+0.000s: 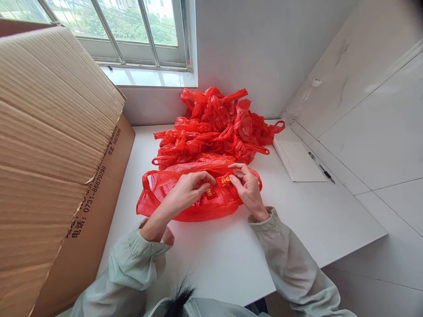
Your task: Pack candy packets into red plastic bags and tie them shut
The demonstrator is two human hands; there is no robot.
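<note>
A red plastic bag (198,215) lies spread open on the white table, its handle loop at the left. Above it, a small red packet with yellow print (224,180) is pinched between the fingers of my right hand (247,187). My left hand (190,189) has its fingers closed at the packet's left end, over the bag; whether they grip it is hard to make out. Another small red packet (210,192) with yellow characters shows inside the bag, below my left fingertips.
Behind the bag rises a heap of knotted red plastic bags (214,127). A large cardboard box (99,211) stands at the left. On the right are a white notepad (297,163), a pen (322,168) and a clear plastic bottle (302,101) near the wall.
</note>
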